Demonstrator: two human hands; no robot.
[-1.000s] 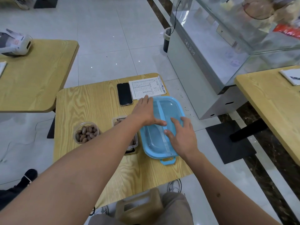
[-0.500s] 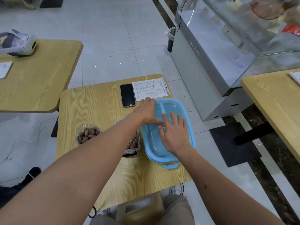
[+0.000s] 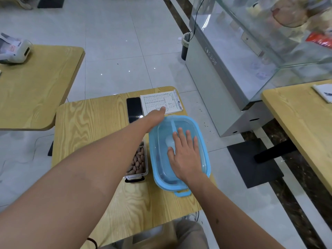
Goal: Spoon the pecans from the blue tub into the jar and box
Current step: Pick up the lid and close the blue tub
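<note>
**Inspector A:** Where does the pale blue rectangular plastic tub (image 3: 179, 151) stand?

**Inspector B:** At the right edge of the light wood-grain table (image 3: 93, 126). Its clear inner tray shows no pecans. A pale spoon (image 3: 170, 139) lies inside, its handle running toward the far rim.

**Inspector A:** State of the hands?

**Inspector B:** The right hand (image 3: 185, 155) lies flat in the tub, fingers straight and slightly spread, thumb beside the spoon's bowl, gripping nothing. The left hand (image 3: 156, 117) reaches past the tub's far left corner; one fingertip touches the printed paper sheet (image 3: 159, 102). The remaining fingers are hidden behind the hand, so their posture cannot be told.

**Inspector A:** And the receiving containers?

**Inspector B:** The clear rectangular plastic box with a black latch (image 3: 138, 162) sits just left of the tub, holding brown pecans (image 3: 137, 161); the left forearm covers part of it. The jar cannot be seen behind that forearm.

**Inspector A:** Other items?

**Inspector B:** A black smartphone (image 3: 134, 109) lies face up, just left of the sheet.
</note>
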